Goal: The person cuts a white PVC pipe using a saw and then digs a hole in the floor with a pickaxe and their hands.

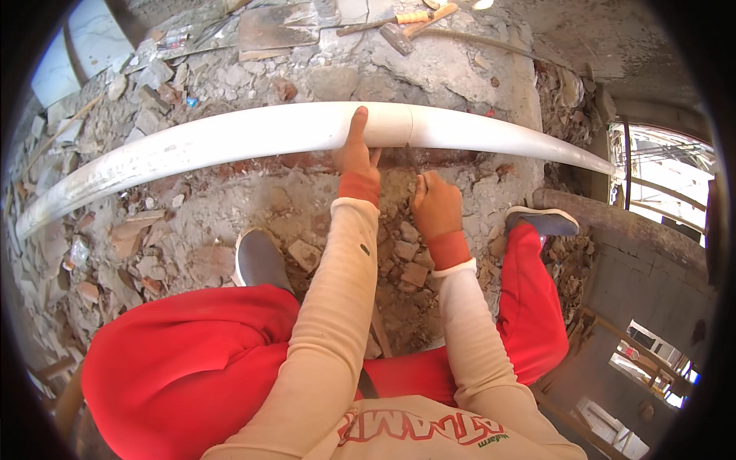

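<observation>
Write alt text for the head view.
A person's left hand holds a long white pipe while the right hand grips something thin and dark near a fine line across the pipe. Broken rubble lies around; a hammer lies beyond the pipe.

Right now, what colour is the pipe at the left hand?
The pipe is white, seen best in the head view.

From my remote place I see a rough, dusty ground [268, 184], with broken bricks [136, 231] and grey stones [157, 73] lying on it. Ahead of the left hand [358, 153] and right hand [438, 205] lie a hammer [397, 38] and a yellow-handled tool [383, 23]. Well left of the hands, a small blue scrap [192, 101] rests among rubble.
</observation>
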`<state>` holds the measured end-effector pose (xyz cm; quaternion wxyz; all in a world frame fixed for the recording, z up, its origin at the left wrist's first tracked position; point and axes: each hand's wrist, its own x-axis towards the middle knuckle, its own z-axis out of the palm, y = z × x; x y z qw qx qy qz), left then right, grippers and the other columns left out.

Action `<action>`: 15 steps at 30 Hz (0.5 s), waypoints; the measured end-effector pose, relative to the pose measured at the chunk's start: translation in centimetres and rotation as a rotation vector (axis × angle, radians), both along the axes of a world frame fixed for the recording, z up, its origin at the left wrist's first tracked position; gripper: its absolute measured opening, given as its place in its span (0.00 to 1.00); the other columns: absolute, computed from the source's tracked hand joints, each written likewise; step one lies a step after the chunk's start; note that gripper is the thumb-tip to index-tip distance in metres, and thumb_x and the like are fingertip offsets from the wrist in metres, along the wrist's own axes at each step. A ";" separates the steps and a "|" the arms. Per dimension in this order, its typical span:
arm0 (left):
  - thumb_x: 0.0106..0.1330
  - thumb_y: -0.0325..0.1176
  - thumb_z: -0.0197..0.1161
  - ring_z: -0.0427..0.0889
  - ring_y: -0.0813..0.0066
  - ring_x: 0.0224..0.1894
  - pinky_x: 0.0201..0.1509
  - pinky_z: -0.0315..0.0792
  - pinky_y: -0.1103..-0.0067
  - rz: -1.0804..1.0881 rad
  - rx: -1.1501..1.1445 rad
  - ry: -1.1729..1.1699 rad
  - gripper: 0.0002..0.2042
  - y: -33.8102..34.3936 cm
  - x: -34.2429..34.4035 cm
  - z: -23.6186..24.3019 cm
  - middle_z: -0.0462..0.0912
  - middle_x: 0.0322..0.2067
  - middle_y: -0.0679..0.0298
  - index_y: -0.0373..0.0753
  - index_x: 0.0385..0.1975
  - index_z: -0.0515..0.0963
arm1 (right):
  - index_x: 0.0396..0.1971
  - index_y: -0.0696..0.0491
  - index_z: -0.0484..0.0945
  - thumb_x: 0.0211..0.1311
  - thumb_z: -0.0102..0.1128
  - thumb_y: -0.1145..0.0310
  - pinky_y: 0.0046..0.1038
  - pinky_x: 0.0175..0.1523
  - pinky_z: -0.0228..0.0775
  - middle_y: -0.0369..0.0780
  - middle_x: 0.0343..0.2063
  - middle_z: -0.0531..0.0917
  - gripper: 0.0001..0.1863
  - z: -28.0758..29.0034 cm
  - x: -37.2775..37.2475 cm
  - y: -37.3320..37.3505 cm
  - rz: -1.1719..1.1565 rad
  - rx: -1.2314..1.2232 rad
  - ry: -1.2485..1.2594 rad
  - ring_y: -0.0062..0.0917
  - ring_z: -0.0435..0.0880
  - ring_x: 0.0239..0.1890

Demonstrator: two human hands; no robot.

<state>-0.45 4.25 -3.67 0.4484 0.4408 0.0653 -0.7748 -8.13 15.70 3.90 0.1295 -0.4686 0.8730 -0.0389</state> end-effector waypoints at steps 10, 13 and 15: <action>0.53 0.46 0.78 0.71 0.69 0.59 0.63 0.67 0.59 -0.043 0.052 -0.056 0.32 -0.1 0.0 0.2 0.75 0.53 0.67 0.47 0.57 0.73 | 0.29 0.54 0.78 0.71 0.51 0.61 0.51 0.36 0.74 0.54 0.25 0.83 0.14 -3.2 -0.8 -0.7 0.037 -0.121 0.005 0.54 0.82 0.30; 0.54 0.48 0.77 0.73 0.70 0.57 0.63 0.68 0.62 -0.040 0.060 -0.104 0.32 0.1 0.1 0.2 0.76 0.52 0.67 0.47 0.57 0.73 | 0.28 0.54 0.78 0.71 0.51 0.61 0.50 0.38 0.76 0.53 0.26 0.84 0.15 -2.3 0.2 0.3 0.042 -0.102 -0.005 0.53 0.83 0.30; 0.55 0.49 0.76 0.74 0.71 0.55 0.62 0.68 0.65 -0.070 0.027 -0.061 0.31 0.2 -0.2 0.2 0.77 0.52 0.68 0.48 0.57 0.73 | 0.29 0.55 0.79 0.70 0.51 0.62 0.49 0.39 0.77 0.53 0.27 0.84 0.14 -3.0 -0.3 -1.2 0.052 -0.155 0.014 0.52 0.84 0.31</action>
